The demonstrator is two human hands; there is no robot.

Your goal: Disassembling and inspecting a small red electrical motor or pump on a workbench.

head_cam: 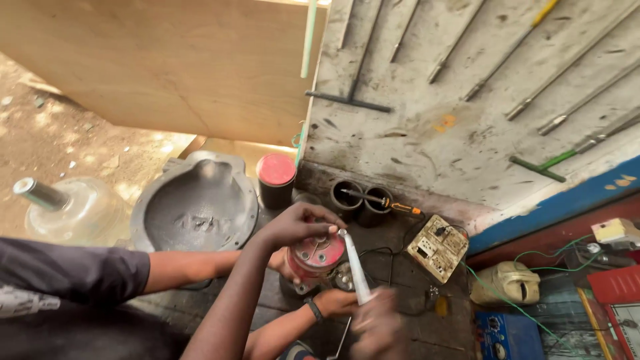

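Observation:
A red round motor part (319, 256) stands on the dark bench. My left hand (298, 223) lies over its top, fingers curled on the rim. My right hand (379, 325), blurred, grips a white tube (355, 270) whose tip touches the part's upper right edge. Another person's arm in a dark sleeve (67, 272) reaches in from the left, its hand behind the part. A second hand with a dark wristband (335, 301) is just below the part.
A grey metal casing (193, 207), a red-lidded black can (275, 180) and two black cups holding an orange-handled screwdriver (385, 202) stand behind. A beige socket board (437, 248) with wires lies to the right. Plywood (167, 60) and a wall of hanging tools (467, 87) rise beyond.

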